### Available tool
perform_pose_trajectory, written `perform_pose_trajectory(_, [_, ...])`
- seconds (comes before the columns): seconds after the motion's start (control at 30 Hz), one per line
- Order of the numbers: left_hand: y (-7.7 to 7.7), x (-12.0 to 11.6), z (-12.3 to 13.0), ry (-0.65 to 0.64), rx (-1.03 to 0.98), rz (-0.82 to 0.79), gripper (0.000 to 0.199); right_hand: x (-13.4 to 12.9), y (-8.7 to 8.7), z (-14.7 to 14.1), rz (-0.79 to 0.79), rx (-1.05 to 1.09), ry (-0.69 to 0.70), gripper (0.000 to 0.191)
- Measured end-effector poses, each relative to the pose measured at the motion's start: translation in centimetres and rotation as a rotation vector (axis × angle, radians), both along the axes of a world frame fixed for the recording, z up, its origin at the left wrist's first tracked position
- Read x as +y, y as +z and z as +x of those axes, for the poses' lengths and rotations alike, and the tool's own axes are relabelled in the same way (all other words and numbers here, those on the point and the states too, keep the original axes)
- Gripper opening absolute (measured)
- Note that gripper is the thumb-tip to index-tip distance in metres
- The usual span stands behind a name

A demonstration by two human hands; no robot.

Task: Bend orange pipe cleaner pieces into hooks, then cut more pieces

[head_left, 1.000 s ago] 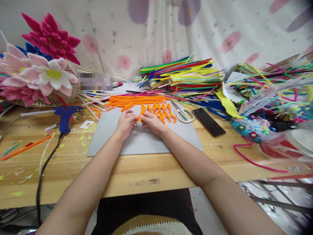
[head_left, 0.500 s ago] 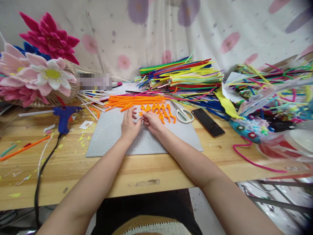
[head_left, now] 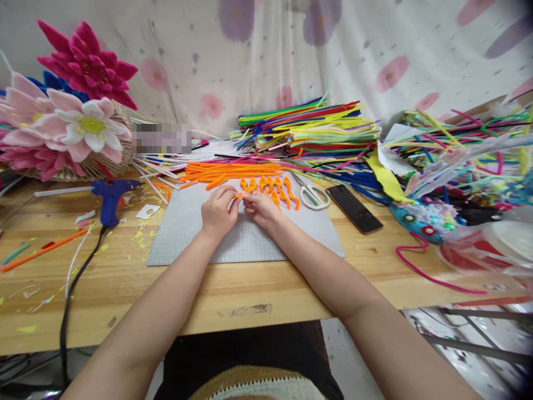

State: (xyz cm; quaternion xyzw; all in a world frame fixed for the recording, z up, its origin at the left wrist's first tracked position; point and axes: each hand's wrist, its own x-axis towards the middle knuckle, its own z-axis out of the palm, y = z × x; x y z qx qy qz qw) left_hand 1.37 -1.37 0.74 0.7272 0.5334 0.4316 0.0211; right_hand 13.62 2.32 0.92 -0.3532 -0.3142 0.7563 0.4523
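Over the grey cutting mat [head_left: 183,233], my left hand [head_left: 219,211] and my right hand [head_left: 260,208] meet at the fingertips. Both pinch a small orange piece [head_left: 239,195] between them; its shape is mostly hidden by the fingers. Just beyond my right hand lie several twisted orange pieces [head_left: 283,199] in rows. Behind my hands, straight orange pipe cleaners [head_left: 233,171] lie in a pile along the mat's back edge. White-handled scissors [head_left: 314,197] rest at the mat's right side.
A black phone [head_left: 353,208] lies right of the scissors. Bundles of coloured pipe cleaners [head_left: 308,125] stack at the back. The blue glue gun [head_left: 110,203] and fuzzy flowers [head_left: 89,125] are on the left. A plastic-wrapped container [head_left: 491,244] sits at the right.
My left hand's fingers, more spread before, have closed onto the orange piece, and that hand has turned slightly. My right hand has stayed nearly in place.
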Motion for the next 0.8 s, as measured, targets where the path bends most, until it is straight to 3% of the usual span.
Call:
perform_pose_trajectory(0.13, [0.0, -0.1, 0.3, 0.046, -0.054, -0.037, 0.01, -0.2, -0.1, -0.4, 0.059, -0.018, -0.065, 0.044])
perform_pose_trajectory(0.23, [-0.3, 0.0, 0.9, 0.071, -0.208, -0.1, 0.008, -0.2, -0.2, -0.7, 0.111, -0.031, -0.11, 0.045])
perform_pose_trajectory(0.4, [-0.7, 0.5, 1.8, -0.039, -0.814, -0.413, 0.011, -0.2, -0.7, -0.8, 0.176, -0.101, -0.14, 0.044])
perform_pose_trajectory(0.5, [0.0, 0.6, 1.7, -0.084, -1.154, -0.663, 0.008, -0.2, -1.1, -0.8, 0.253, -0.211, -0.159, 0.041])
perform_pose_trajectory(0.57, [0.7, 0.7, 1.2, -0.121, -1.269, -0.807, 0.006, -0.1, -1.3, -0.7, 0.336, -0.299, -0.163, 0.038])
perform_pose_trajectory(0.7, [1.1, 0.7, 0.3, -0.232, -1.275, -0.986, 0.008, 0.1, -1.0, -0.4, 0.473, -0.495, -0.162, 0.029])
perform_pose_trajectory(0.8, [0.4, 0.6, 0.4, -0.251, -1.05, -0.853, 0.013, 0.2, -0.8, -0.1, 0.471, -0.605, -0.207, 0.023])
